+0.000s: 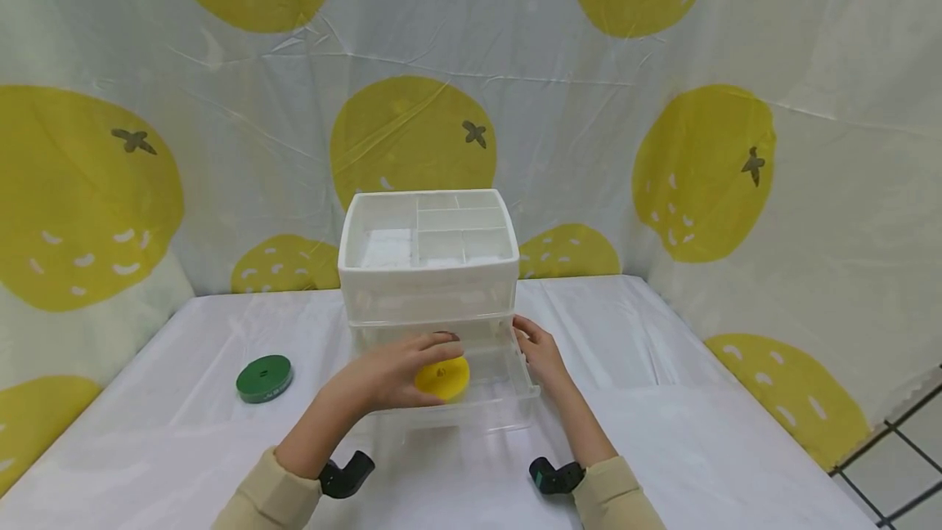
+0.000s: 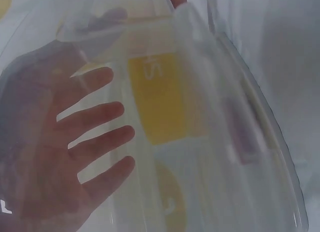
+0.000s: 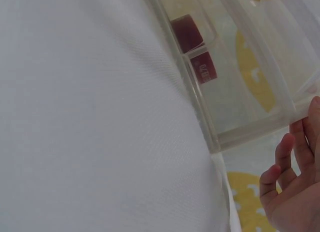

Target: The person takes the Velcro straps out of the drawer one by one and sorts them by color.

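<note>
A yellow disc (image 1: 442,379) sits in the pulled-out clear drawer (image 1: 508,399) of a white organizer (image 1: 430,268). My left hand (image 1: 393,370) reaches over the drawer front, fingers above the disc and thumb in front of it. Through the clear plastic in the left wrist view, its spread fingers point at the disc's lettered edge (image 2: 157,100). My right hand (image 1: 543,354) is at the drawer's right side. In the right wrist view its fingertips are right at the drawer's edge, the fingers loosely bent. A dark red lettered piece (image 3: 187,33) shows through the clear plastic.
A green disc (image 1: 264,379) lies on the white-covered table (image 1: 191,448), left of the organizer. The organizer's top has several open compartments. Behind the table hangs a white sheet (image 1: 559,129) printed with yellow fruit.
</note>
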The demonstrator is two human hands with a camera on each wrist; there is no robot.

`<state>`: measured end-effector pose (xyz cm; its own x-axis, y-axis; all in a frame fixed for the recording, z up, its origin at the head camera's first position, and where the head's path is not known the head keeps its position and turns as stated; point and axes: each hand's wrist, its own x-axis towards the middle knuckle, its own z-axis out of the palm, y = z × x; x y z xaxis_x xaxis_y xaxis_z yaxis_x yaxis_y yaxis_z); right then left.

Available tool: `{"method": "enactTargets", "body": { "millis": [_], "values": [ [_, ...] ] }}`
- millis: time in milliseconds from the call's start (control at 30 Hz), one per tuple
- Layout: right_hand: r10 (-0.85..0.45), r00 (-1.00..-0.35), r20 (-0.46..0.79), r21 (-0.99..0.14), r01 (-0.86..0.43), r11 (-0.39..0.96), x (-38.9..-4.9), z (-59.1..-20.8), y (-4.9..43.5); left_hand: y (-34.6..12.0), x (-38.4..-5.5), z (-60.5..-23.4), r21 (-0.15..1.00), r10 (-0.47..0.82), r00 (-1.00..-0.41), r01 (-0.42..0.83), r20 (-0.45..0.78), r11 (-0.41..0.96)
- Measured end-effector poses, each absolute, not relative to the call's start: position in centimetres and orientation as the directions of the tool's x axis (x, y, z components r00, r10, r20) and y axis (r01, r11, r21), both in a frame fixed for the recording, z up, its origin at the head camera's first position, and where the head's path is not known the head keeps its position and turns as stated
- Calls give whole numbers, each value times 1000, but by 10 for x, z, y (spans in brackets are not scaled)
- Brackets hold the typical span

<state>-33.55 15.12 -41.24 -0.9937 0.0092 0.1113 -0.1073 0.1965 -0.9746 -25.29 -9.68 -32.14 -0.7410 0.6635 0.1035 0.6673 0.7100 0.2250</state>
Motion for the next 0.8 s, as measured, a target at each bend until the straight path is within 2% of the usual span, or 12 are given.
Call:
{"method": "enactTargets", "body": {
  "millis": [433,800],
  "values": [
    [12,-993,115,-970,-110,215,-335,-412,151,-95,-257,-324,151,706,-706,704,47,694],
    [17,-993,113,-972,-107,209,-334,-410,150,-94,-258,-326,157,732,-679,729,49,666]
  ]
}}
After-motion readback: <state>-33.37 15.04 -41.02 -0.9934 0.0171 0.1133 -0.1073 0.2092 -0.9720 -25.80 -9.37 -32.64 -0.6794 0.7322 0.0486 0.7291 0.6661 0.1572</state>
